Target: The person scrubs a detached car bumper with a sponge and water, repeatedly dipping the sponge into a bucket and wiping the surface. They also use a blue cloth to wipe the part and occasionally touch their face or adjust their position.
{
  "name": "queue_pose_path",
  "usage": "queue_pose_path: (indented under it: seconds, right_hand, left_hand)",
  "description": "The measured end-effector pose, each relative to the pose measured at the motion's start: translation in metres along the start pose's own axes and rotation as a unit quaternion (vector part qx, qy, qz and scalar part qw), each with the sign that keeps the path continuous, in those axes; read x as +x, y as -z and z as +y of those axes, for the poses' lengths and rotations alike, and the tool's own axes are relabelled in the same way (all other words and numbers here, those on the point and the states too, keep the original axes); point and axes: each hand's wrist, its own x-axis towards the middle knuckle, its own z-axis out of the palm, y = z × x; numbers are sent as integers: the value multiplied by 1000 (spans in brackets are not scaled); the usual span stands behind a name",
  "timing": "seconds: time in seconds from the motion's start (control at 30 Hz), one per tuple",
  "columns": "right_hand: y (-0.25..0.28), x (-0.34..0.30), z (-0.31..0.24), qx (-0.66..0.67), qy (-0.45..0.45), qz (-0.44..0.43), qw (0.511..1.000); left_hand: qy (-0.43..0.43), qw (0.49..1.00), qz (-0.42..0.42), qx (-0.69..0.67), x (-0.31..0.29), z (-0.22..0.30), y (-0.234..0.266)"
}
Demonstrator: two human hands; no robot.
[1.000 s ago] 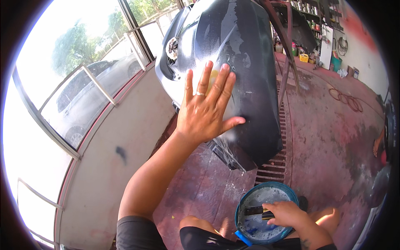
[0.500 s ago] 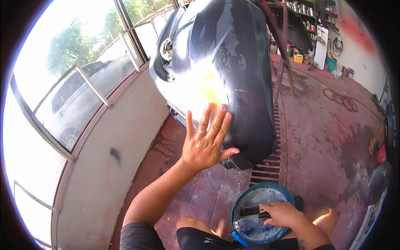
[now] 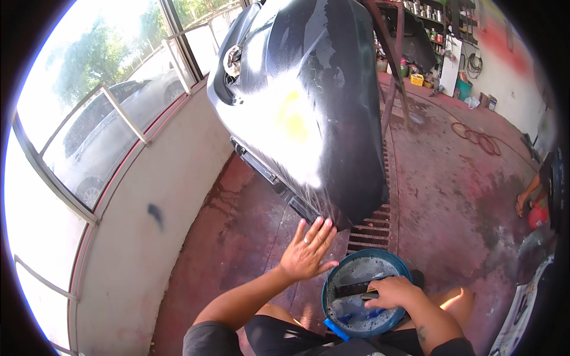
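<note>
A dark car bumper (image 3: 350, 136) stands on its end in front of me, with a bright white and yellow patch on its left side. My left hand (image 3: 306, 255) is open, its fingers stretched out at the bumper's lower end; whether the fingertips touch it I cannot tell. My right hand (image 3: 392, 292) grips a black rectangular block (image 3: 351, 289) over a blue bucket (image 3: 326, 311) of foamy water. Something blue lies in the foam below the block. The bucket sits between my legs.
A floor grate (image 3: 369, 238) runs under the bumper. Rusty metal stand legs (image 3: 393, 71) rise behind it. A low wall with windows (image 3: 172, 160) bounds the left. A coiled red hose (image 3: 484, 142) lies on the floor at right, and another person's foot (image 3: 521, 204) shows at the right edge.
My left hand has slid down from the white and yellow patch to the bumper's lower end, towards me. The right hand stays over the bucket with the block, now tilted a little differently.
</note>
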Motion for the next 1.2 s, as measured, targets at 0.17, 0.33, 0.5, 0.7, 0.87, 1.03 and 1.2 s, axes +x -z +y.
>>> queue_pose_path:
  seconds: [0.17,0.33,0.5,0.7,0.87,1.03,1.2]
  right_hand:
    - [-66,79,32,20,-70,145,987]
    - [-120,110,34,41,-98,142,984]
    - [-71,60,15,-6,-44,143,989]
    - [86,-65,-8,-25,103,320,942]
    - [216,-102,-93,-124,248,558,782]
    - [294,-68,-141,-319,236,697,597]
    - [349,-80,-115,-423,276,676,536]
  left_hand:
    - [84,984,28,-152,-42,70,-65]
    - [321,844,201,-381,-34,71,-70]
    - [418,613,82,-665,-58,-20,-72]
    - [344,466,177,-796,17,-69,-41]
    - [251,308,245,-884,67,-71,-30]
    - [279,335,272,-858,61,-57,-10]
    - [269,330,300,-854,58,-50,-5]
